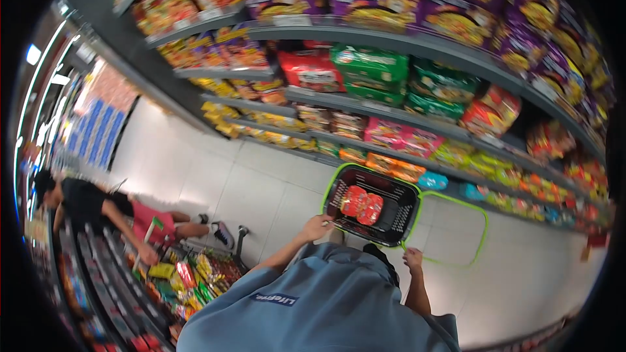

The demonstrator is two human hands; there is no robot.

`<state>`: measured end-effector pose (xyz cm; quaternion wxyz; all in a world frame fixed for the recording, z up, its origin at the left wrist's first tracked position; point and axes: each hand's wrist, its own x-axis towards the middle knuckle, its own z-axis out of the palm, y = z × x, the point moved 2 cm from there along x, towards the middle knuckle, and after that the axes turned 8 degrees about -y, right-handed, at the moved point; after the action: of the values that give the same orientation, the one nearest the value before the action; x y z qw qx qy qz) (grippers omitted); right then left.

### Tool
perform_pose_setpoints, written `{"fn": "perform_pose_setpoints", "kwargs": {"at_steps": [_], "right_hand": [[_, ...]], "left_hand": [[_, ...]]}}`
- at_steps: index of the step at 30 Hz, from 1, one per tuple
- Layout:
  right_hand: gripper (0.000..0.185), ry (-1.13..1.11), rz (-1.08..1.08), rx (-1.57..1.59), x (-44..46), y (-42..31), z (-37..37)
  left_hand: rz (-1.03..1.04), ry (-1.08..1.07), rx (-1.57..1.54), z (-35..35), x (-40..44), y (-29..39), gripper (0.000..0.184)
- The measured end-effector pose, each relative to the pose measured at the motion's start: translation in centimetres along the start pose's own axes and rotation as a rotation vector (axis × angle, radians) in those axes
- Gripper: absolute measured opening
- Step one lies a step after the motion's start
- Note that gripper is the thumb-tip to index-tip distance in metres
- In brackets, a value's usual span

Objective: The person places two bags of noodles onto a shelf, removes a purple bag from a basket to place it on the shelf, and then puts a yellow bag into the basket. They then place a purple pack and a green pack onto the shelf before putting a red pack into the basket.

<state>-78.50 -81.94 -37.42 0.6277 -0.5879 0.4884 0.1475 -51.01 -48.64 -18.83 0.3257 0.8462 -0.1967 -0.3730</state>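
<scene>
A black shopping basket (403,221) with a green rim hangs or stands in front of me, low over the floor; its exact height I cannot tell. Two red packs (362,206) lie inside it. My left hand (317,227) is closed at the basket's left edge, where a green handle runs. Near the basket's lower right corner, my right hand (412,259) is curled closed at the end of the other green handle (484,225). That handle is swung outward to the right. Small finger details are hard to make out.
Shelves (391,36) of bagged noodles and snacks curve across the front. At left, a person (91,205) in a black top and pink shorts reaches toward colourful packets (189,277). Pale floor tiles (261,186) run between the shelves. Blue-and-white stacked goods (98,132) stand farther off.
</scene>
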Motion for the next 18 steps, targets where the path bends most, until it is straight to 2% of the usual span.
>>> {"fn": "perform_pose_setpoints", "kwargs": {"at_steps": [2,4,6,10,12,14,16,18], "right_hand": [[0.021,-0.004,-0.042,0.041,-1.0,0.4,1.6],[0.018,0.032,-0.080,0.063,-3.2,1.3,3.1],[0.016,0.081,-0.119,0.136,-3.9,5.4,4.4],[0.015,0.197,0.009,0.140,-7.8,14.1,6.5],[0.016,0.223,0.121,0.109,-10.0,19.1,7.8],[0.021,0.185,0.245,0.061,-13.9,21.0,9.1],[0.025,0.141,0.402,0.076,-17.3,21.6,10.2],[0.028,0.143,0.449,0.053,-19.2,21.5,10.6]], "left_hand": [[-0.058,-0.054,0.049,-0.9,-0.6,-1.1,0.036],[-0.028,-0.101,0.049,-1.3,-0.4,-2.1,0.036],[0.000,-0.127,0.031,-1.6,0.0,-2.6,0.036],[0.120,-0.212,-0.009,-0.4,1.9,-3.8,0.033],[0.176,-0.254,0.018,0.3,2.4,-3.8,0.032],[0.197,-0.301,0.006,1.3,2.6,-4.0,0.032],[0.135,-0.352,-0.001,2.6,3.1,-5.2,0.030],[-0.086,-0.496,-0.252,3.1,1.9,-3.9,0.030]]}}
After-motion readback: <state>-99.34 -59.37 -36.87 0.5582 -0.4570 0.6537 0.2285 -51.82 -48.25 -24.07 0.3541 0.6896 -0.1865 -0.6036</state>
